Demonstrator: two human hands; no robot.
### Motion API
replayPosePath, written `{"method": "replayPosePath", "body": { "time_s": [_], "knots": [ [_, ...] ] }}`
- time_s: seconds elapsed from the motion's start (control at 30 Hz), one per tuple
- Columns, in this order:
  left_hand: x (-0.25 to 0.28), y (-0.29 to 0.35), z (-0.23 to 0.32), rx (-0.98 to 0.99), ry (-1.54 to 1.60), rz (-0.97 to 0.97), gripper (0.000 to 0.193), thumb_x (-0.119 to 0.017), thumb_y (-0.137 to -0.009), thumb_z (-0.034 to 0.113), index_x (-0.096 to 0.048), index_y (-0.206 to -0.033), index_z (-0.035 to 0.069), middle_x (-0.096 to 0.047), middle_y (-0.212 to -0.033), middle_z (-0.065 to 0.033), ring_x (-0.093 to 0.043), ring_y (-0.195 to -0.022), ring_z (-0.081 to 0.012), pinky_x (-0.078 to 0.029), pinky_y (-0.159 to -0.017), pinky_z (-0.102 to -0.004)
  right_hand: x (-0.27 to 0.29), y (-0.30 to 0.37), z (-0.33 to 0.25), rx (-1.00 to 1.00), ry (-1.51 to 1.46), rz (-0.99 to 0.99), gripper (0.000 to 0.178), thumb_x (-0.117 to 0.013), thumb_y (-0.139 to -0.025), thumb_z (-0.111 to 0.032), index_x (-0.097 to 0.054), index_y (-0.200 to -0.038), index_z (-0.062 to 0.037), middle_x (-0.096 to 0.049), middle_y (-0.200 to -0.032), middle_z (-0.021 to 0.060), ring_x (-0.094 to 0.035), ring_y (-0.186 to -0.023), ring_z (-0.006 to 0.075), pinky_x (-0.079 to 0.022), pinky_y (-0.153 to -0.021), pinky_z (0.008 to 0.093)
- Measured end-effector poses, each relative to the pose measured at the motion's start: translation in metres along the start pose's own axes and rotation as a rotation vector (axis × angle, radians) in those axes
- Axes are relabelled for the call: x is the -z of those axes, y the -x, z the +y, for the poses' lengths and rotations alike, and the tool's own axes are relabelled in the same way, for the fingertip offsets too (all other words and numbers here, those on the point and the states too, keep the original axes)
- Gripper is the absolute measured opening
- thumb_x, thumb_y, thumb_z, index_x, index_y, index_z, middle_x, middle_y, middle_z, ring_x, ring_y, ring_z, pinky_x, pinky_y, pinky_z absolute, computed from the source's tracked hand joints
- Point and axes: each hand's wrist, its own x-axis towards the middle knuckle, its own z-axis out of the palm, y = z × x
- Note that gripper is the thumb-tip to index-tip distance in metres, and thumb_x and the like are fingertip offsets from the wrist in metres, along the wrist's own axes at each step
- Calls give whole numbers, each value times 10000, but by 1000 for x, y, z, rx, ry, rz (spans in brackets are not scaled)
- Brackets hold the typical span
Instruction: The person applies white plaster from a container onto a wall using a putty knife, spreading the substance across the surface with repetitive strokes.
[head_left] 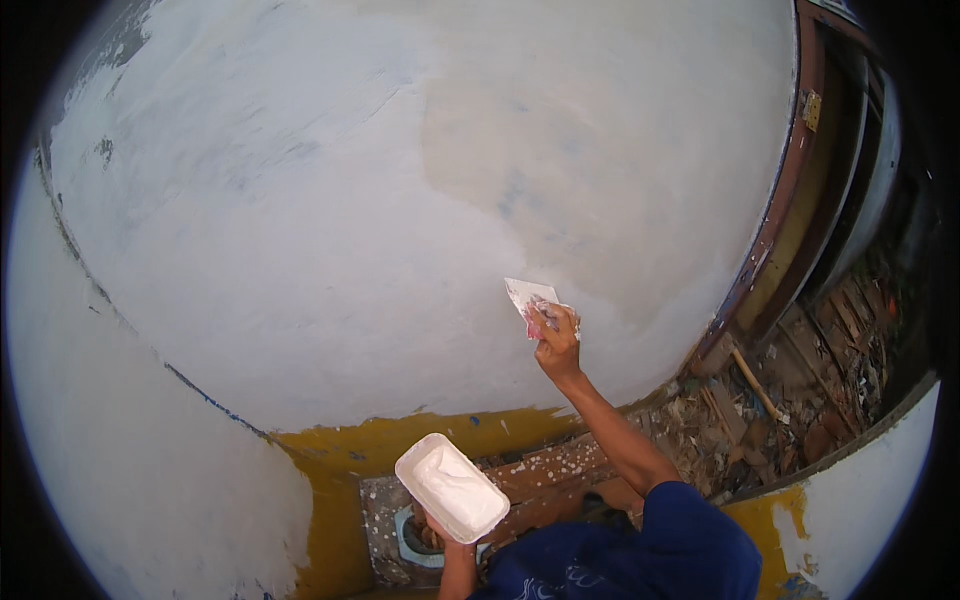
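Note:
My right hand (557, 332) is closed round a putty knife (530, 294), a flat pale blade smeared with white and red. Its blade is at the wall (330, 230), near the border between white filler and a damp-looking greyish patch (600, 190); whether it touches cannot be told. Lower down, my left hand (450, 532) holds a white rectangular tub (453, 488) from beneath, most of the fingers hidden under it. White paste (447, 478) lies inside the tub.
A brown wooden door frame (783, 200) stands at the right. Wood scraps and rubble (800, 380) cover the ground beyond it, with a pale stick (757, 385) among them. Paint-spattered planks (550, 468) lie below the wall. Yellow paint (400, 440) shows along the wall's bottom.

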Motion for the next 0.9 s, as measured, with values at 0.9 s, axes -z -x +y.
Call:
{"method": "replayPosePath", "body": {
  "time_s": [0.9],
  "knots": [
    [31,-4,4,20,-6,69,826,-514,-842,669,-415,-1471,142,-501,-1414,-212,-528,-1246,-434,-406,-1040,-647,18,-134,-24,21,198,61,679,-582,-693,112,-644,-1297,-192,-584,-1238,72,-497,-1172,305,-387,-942,461]
  ]
}}
